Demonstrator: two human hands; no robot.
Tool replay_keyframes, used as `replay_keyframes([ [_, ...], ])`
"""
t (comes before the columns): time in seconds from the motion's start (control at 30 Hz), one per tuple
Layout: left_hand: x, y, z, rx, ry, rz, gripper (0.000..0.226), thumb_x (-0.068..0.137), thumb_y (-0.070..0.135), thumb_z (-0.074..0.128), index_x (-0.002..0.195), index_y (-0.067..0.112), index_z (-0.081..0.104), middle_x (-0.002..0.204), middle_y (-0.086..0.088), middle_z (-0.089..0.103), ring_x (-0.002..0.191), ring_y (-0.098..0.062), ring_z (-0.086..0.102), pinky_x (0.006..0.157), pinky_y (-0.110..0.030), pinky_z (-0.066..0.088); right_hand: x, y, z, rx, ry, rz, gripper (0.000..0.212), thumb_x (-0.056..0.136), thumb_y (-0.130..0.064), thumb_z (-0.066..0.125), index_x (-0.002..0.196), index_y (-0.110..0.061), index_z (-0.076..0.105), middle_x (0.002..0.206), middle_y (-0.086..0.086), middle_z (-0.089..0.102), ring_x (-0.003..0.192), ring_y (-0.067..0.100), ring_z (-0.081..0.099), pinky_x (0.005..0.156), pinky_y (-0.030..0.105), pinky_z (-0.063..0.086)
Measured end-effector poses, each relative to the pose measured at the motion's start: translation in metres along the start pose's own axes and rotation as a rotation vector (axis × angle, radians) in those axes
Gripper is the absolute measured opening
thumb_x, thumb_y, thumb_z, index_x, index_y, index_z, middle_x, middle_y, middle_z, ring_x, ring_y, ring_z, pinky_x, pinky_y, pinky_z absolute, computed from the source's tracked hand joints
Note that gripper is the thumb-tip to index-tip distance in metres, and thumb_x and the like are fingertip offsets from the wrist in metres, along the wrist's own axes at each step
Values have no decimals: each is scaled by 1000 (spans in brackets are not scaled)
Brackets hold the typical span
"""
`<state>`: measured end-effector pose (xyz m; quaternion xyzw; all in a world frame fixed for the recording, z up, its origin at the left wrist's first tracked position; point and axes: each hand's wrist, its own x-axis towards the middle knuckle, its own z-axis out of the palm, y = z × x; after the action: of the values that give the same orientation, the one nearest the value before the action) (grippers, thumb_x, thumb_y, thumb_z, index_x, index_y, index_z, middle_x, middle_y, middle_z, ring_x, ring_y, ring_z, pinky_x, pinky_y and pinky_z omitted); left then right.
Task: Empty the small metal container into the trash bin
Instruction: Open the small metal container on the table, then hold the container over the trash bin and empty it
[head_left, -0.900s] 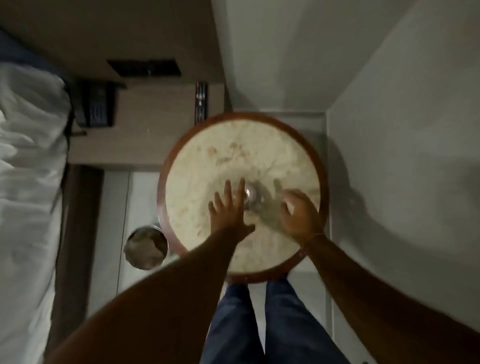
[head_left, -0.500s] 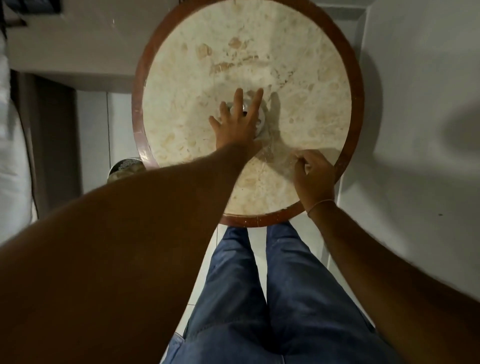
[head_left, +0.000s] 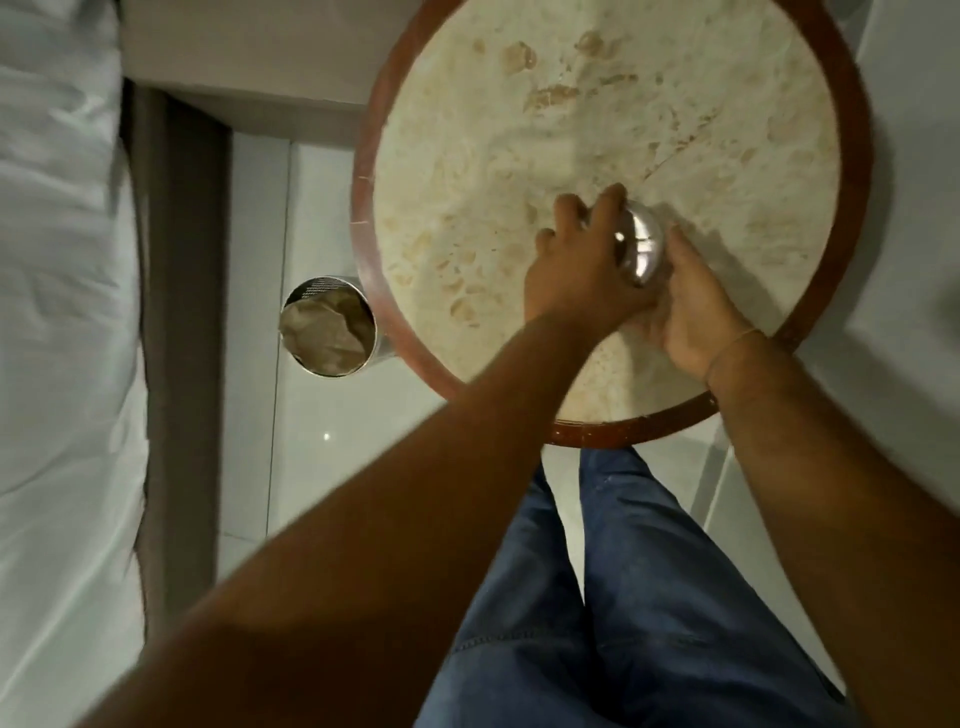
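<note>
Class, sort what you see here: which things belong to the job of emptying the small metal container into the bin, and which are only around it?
Belongs to the job:
small metal container
trash bin, paper-lined, on the floor left of the table
left hand
right hand

Only around it:
round marble table
white bedding

No readable text, label, brand, number or sign appears on anything here.

Table rim (head_left: 410, 332) overhangs bin (head_left: 328, 332); floor (head_left: 332, 415) open.
</note>
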<state>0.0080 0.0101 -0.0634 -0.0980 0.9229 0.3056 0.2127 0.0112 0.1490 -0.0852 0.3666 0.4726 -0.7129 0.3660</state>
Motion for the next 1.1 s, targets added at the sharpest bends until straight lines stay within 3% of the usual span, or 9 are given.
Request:
replay_keyframes([
  [0.1,-35,-10,-13,22,5,30,105,69,60,89,156,27,41,144,-10,45,115,-35,61,82,-50,63,-7,11,7,105,-186,166,72,100,-79,50,134,-23,81,138,5,80,127,22,76,94,36,67],
  [0.23,-77,-29,-32,19,13,19,111,66,64,91,157,27,40,146,-9,44,110,-32,66,79,-43,62,-9,31,24,30,-238,261,64,98,-77,59,128,-26,84,128,3,84,111,20,82,86,36,68],
  [0.4,-128,-72,-51,-128,106,-85,111,67,62,92,158,32,35,154,-4,41,114,-29,68,83,-42,64,-8,58,53,-61,-275,310,81,94,-84,57,141,-20,76,145,11,75,129,29,74,101,43,64],
  [0.53,-180,-120,-51,-324,196,-228,104,69,70,84,155,45,31,153,13,39,105,-1,62,82,-26,61,2,72,88,-68,-314,334,80,103,-76,50,149,-13,69,154,17,67,136,34,69,109,48,60],
  [0.6,-206,-146,-46,-359,224,-317,102,70,75,80,154,52,27,152,20,35,98,13,52,81,-6,44,8,76,114,-102,-328,335,71,105,-71,49,141,-15,75,145,16,73,123,34,75,100,46,62],
  [0.7,-244,-184,-33,-439,257,-470,101,71,82,77,153,57,25,153,23,33,101,13,52,77,0,34,15,90,173,-274,-411,292,69,98,-72,56,134,-18,79,123,16,79,98,31,75,74,40,54],
  [0.87,-287,-227,-7,-560,316,-631,100,70,85,75,153,56,28,152,24,37,93,8,64,81,-14,56,27,139,276,-607,-352,10,77,102,-71,46,162,-22,51,142,7,66,117,23,68,70,26,56],
  [0.97,-302,-243,4,-689,364,-683,98,69,79,80,150,60,27,146,29,38,107,16,59,83,-8,52,23,176,320,-920,-392,-373,61,110,-55,53,163,-26,44,144,-8,60,121,-7,65,78,8,57],
  [1.1,-315,-260,21,-891,468,-825,99,69,74,85,150,57,32,146,28,43,115,24,50,97,-18,55,31,216,352,-1024,-481,-883,66,104,-61,62,158,-28,45,155,13,57,138,24,61,105,23,60],
])
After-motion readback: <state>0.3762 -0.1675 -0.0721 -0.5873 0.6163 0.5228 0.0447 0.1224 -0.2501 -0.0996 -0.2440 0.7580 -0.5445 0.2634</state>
